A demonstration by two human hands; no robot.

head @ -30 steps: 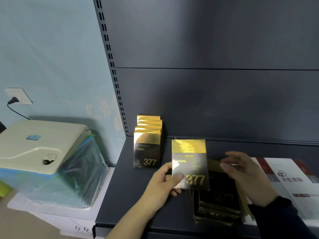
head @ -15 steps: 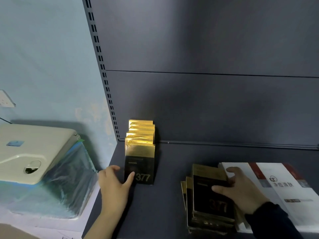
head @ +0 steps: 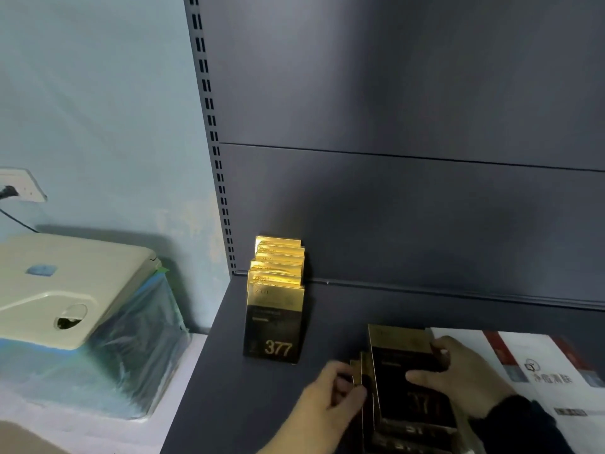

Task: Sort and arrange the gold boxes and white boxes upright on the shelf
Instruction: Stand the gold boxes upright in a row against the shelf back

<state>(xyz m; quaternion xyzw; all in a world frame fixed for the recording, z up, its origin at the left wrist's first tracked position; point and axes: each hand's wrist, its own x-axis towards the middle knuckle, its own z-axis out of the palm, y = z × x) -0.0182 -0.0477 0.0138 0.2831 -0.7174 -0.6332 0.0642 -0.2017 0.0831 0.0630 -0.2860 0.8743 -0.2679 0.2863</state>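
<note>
Several gold-and-black boxes marked 377 stand upright in a row (head: 274, 322) at the back left of the dark shelf (head: 229, 371). A flat pile of the same gold boxes (head: 402, 362) lies at the front middle. My right hand (head: 458, 378) holds the top box of the pile, thumb on its face and fingers curled over its right edge. My left hand (head: 330, 401) touches the pile's left edge with curled fingers. White boxes (head: 540, 371) with red corners lie flat to the right of the pile.
A cream device (head: 65, 290) wrapped in blue-green plastic sits left of the shelf. A wall socket (head: 23, 185) with a plug is on the pale blue wall. The slotted shelf upright (head: 212, 139) and the dark back panel (head: 409, 208) rise behind the boxes.
My left hand stood a gold box at the front of the upright row, let go and moved right to the flat pile. My right hand settled on the pile's top box.
</note>
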